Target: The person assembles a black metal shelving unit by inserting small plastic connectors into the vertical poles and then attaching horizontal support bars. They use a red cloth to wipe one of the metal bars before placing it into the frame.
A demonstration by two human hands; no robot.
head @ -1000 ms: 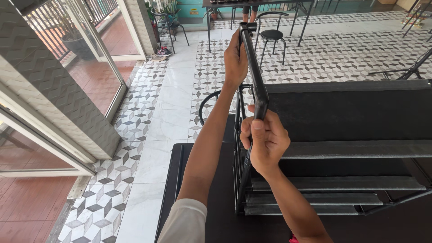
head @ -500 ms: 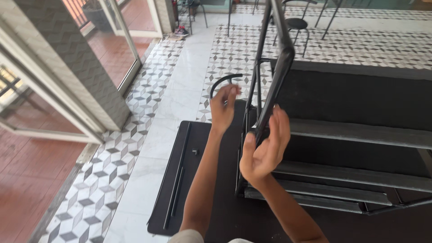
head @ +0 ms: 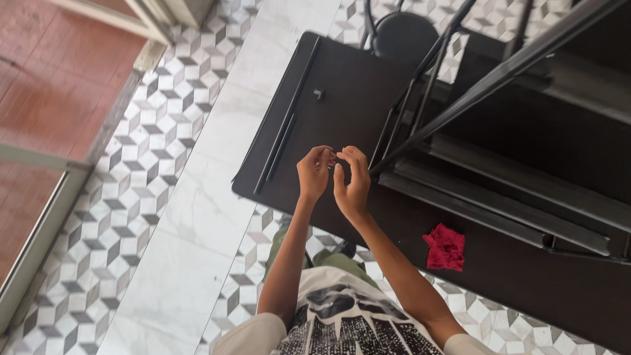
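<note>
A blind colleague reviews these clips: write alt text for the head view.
Seen from above, the person's left hand and right hand meet fingertip to fingertip over a black table, pinching something too small to identify. A black metal frame stands to the right, a red cloth lies nearby, and the floor is patterned tile.

Bare forearms, short white sleeves, white T-shirt [head: 348,325] with black-and-grey print, olive-green trousers [head: 328,260] below.

You get bright, even daylight here, strongest on the pale floor tiles [head: 197,217] toward nine o'clock; the black table [head: 342,98] swallows detail (shadows soft), focus fairly sharp.
</note>
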